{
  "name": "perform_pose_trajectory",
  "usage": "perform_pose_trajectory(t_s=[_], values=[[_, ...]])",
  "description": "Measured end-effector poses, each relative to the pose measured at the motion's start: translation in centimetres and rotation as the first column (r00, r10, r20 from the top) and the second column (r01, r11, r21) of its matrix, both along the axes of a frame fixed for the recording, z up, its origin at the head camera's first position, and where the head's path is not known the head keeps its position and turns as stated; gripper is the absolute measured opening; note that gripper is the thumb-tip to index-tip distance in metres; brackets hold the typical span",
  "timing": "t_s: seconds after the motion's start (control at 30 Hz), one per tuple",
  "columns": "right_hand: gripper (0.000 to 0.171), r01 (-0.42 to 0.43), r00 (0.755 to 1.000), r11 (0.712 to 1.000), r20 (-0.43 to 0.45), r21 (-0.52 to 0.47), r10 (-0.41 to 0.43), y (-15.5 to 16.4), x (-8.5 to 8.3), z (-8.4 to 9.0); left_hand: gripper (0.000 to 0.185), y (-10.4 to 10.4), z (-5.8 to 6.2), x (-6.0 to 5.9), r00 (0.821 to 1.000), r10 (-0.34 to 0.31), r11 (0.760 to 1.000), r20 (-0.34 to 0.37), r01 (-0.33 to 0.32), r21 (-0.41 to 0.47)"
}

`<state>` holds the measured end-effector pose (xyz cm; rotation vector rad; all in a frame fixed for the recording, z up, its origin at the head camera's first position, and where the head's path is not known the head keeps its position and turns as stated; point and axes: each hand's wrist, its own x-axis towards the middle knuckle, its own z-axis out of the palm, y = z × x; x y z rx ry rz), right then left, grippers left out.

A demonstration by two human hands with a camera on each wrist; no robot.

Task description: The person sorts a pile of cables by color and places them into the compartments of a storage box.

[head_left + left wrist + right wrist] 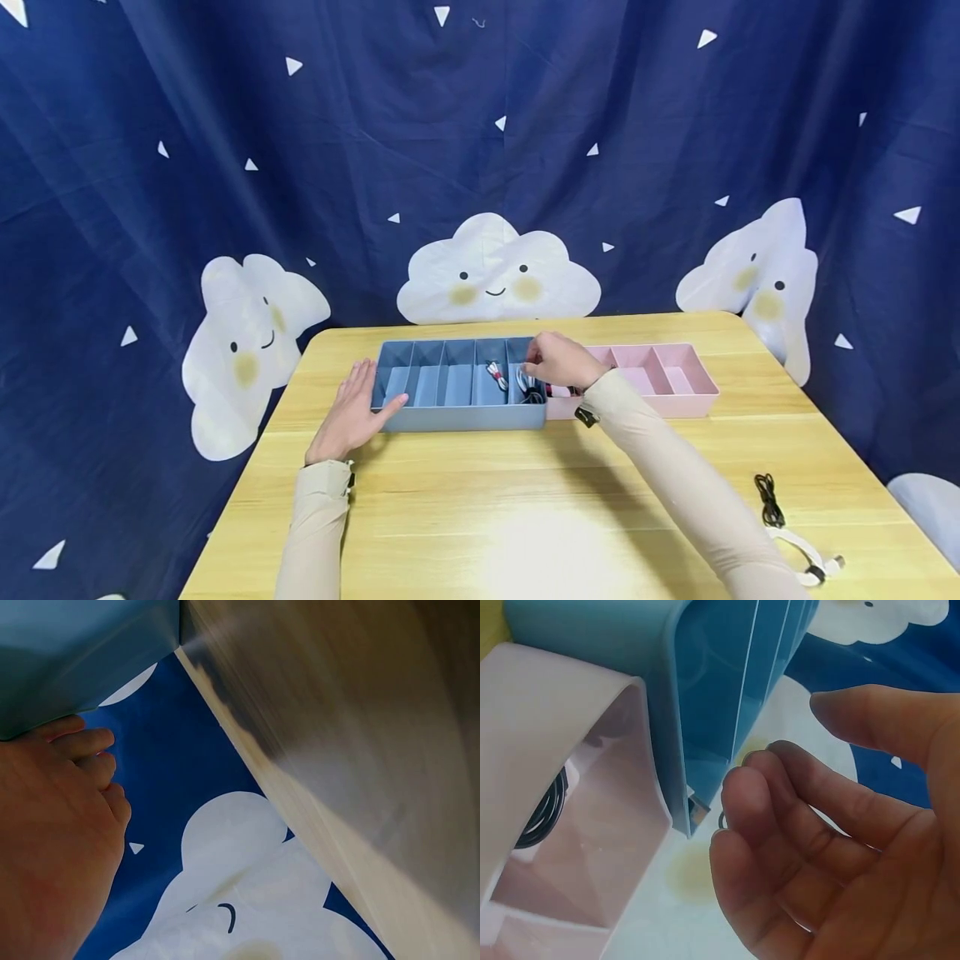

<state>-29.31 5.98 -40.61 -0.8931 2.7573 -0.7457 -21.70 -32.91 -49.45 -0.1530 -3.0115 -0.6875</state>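
Observation:
A blue divided tray (457, 408) stands on the wooden table (525, 500), end to end with a pink tray (678, 404) on its right. My left hand (358, 402) lies flat with straight fingers against the blue tray's left end (75, 652). My right hand (551, 360) hovers over the rightmost blue compartment, where a black-and-white coiled cable (531, 388) lies. A red-and-white coiled cable (497, 375) sits one compartment to the left. In the right wrist view my right hand (817, 825) has loosely bent fingers, thumb apart, nothing between them.
A dark cable (544, 817) lies in the pink tray's (570, 750) left compartment. A black cable (768, 498) and a white cable (806, 554) lie loose near the table's front right edge. A blue cloud-print curtain hangs behind.

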Motion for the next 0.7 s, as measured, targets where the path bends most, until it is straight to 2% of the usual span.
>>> perform_pose_trajectory(t_s=[0.27, 0.7], values=[[0.022, 0.03, 0.999, 1.0, 0.032, 0.0, -0.03, 1.4, 1.3, 0.6, 0.11, -0.1, -0.1, -0.1, 1.0, -0.001, 1.0, -0.011, 0.001, 0.0], [0.026, 0.025, 0.999, 0.999, -0.031, -0.036, -0.026, 3.8, 2.3, 0.2, 0.109, 0.0, 0.1, 0.0, 1.0, -0.005, 1.0, -0.011, 0.005, -0.021]])
